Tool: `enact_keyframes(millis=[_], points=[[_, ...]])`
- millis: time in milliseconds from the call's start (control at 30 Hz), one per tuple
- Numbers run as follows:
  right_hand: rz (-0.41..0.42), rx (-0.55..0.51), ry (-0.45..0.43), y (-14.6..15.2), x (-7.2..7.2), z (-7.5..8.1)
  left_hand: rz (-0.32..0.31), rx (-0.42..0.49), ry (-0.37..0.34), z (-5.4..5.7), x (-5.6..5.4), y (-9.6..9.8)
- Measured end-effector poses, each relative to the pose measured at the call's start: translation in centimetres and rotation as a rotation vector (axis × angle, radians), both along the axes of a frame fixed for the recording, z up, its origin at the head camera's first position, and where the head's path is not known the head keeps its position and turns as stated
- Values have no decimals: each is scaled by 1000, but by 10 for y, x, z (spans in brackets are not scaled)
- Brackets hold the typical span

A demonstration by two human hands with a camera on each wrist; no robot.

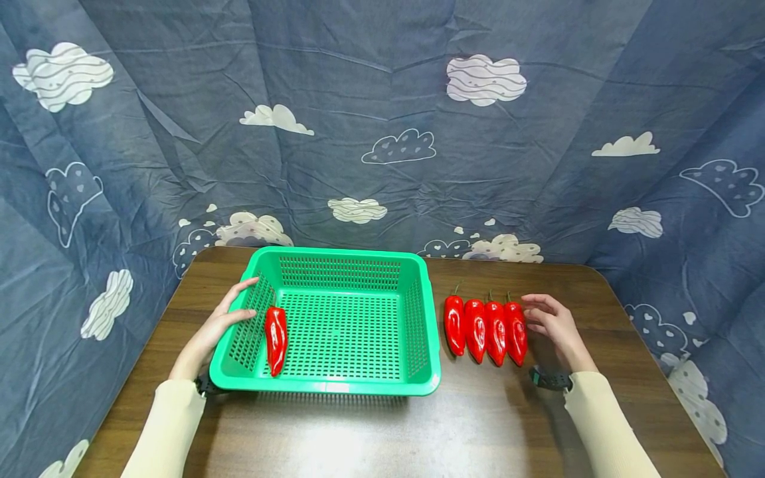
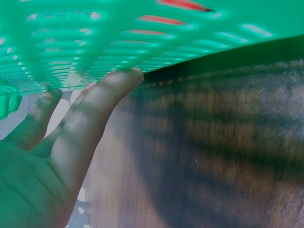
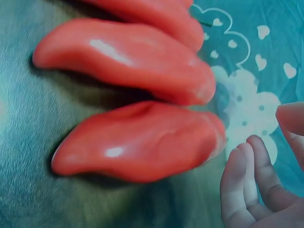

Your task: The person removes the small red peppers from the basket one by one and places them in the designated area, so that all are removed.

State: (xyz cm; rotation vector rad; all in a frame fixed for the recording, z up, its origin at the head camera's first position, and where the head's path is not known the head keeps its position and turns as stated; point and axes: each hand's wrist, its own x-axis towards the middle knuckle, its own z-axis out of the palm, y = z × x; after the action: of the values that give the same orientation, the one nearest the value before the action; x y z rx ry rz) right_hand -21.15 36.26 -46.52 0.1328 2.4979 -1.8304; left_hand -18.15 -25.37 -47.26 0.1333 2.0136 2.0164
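Observation:
A red pepper (image 1: 276,340) lies at the left end inside a green perforated basket (image 1: 335,387). My left hand (image 1: 214,326) rests at the basket's left rim, its fingers extended; in the left wrist view the fingers (image 2: 85,123) lie along the slotted wall. Right of the basket, several red peppers lie side by side on the table, stems pointing away. Just beside the rightmost pepper (image 1: 516,333) is my right hand (image 1: 557,328), fingers loosely bent and holding nothing. In the right wrist view that pepper (image 3: 137,142) is nearest, left of the fingers (image 3: 232,180).
The brown wooden table (image 1: 478,425) carries the basket and peppers. A dark blue curtain (image 1: 388,86) with white clouds hangs close behind the table and at its sides. Dark bands (image 1: 550,379) circle the wrists.

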Motion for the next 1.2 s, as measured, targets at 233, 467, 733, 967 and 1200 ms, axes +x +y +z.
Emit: enact_keyframes(millis=[233, 467, 733, 967, 1200], points=[[51, -50, 11, -14, -1, 13, -2, 8, 1, 1, 0, 0], [124, -76, 13, -7, -23, -11, 0, -1, 11, 0, -1, -1], [201, -53, 49, -45, -8, 28, -2, -13, 17, 0, -1, -1], [217, -65, 5, -68, -6, 43, -1, 5, 11, 0, -1, 0], [250, -68, 16, -87, -8, 49, -3, 4, 4, 1, 1, 0]])
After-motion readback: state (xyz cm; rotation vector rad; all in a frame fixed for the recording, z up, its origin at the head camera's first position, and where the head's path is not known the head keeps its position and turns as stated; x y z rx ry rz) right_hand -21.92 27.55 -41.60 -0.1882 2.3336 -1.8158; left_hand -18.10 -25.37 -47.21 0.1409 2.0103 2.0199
